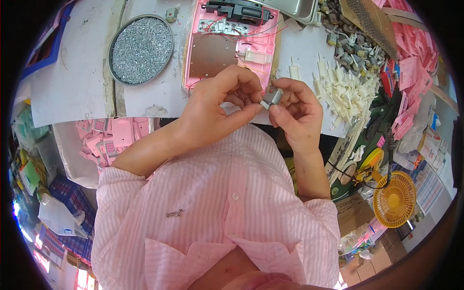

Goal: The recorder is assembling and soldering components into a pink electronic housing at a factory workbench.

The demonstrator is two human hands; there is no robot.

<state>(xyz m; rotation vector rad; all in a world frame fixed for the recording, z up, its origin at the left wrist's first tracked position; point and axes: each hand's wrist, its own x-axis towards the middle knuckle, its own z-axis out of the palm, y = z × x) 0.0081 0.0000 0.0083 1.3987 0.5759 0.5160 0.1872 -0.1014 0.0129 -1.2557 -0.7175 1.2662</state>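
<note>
My right hand [300, 112] pinches a small grey motor-like part [274, 95] between thumb and fingers, just in front of an open pink plastic housing. My left hand [210, 108] reaches in from the other side, its thumb and forefinger closed on a small white piece [264, 104] at the lower end of the grey part. Whether that piece is fixed to the part, I cannot tell. Behind my hands, the pink housing [271, 46] holds a brown board [212, 54], a black plastic unit [241, 12], thin wires and a white slotted piece [257, 56].
A round metal tray of screws [141, 50] stands left, with a loose grey part [171, 15] near it. To the right lie piles of white plastic pieces [345, 92] and grey motor-like parts [350, 50]. A box of pink parts [79, 164] sits below the table's left edge.
</note>
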